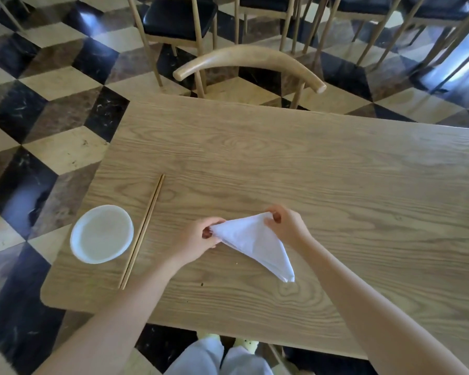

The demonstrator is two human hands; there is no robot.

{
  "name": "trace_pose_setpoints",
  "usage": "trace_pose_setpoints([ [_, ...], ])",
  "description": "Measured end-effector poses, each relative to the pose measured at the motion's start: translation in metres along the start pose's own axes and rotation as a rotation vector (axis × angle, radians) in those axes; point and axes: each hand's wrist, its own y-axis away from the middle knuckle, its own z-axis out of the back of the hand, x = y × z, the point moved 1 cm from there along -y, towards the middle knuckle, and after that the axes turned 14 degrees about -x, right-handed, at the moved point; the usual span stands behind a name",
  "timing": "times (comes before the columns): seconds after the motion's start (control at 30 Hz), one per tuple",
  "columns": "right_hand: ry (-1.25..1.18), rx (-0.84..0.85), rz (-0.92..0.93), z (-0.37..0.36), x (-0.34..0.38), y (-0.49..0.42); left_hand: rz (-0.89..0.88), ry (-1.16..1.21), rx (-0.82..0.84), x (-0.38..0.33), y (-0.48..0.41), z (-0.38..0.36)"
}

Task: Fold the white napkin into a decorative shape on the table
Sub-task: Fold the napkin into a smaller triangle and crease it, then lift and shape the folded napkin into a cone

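Observation:
The white napkin [252,240] lies folded into a triangle on the wooden table [336,171], its long point aimed toward the near right. My left hand [198,239] pinches the napkin's left corner. My right hand [284,223] pinches the upper corner, lifting that edge slightly off the wood. Both forearms reach in from the bottom of the view.
A white round plate [102,234] sits near the table's left edge, with a pair of wooden chopsticks [142,231] lying just right of it. A wooden chair [249,63] stands at the far side of the table, more chairs behind it on the checkered floor.

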Motion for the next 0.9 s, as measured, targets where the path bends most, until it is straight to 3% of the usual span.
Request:
trace_pose_setpoints([
  [0.13,-0.082,-0.079,-0.011,-0.004,-0.005,0.015,-0.090,-0.135,-0.010,0.016,-0.007,0.001],
  [0.3,-0.054,-0.157,0.048,-0.003,-0.020,0.066,-0.003,-0.023,-0.173,0.021,-0.007,-0.003],
  [0.43,0.070,-0.266,0.143,-0.015,-0.039,0.109,0.016,0.053,-0.208,0.023,-0.008,-0.009],
  [0.57,0.026,-0.406,0.157,-0.022,-0.050,0.124,-0.001,0.037,-0.234,0.022,-0.010,-0.010],
  [0.9,-0.040,-0.402,0.313,-0.028,-0.071,0.131,-0.035,-0.065,-0.305,0.014,-0.016,-0.010],
])
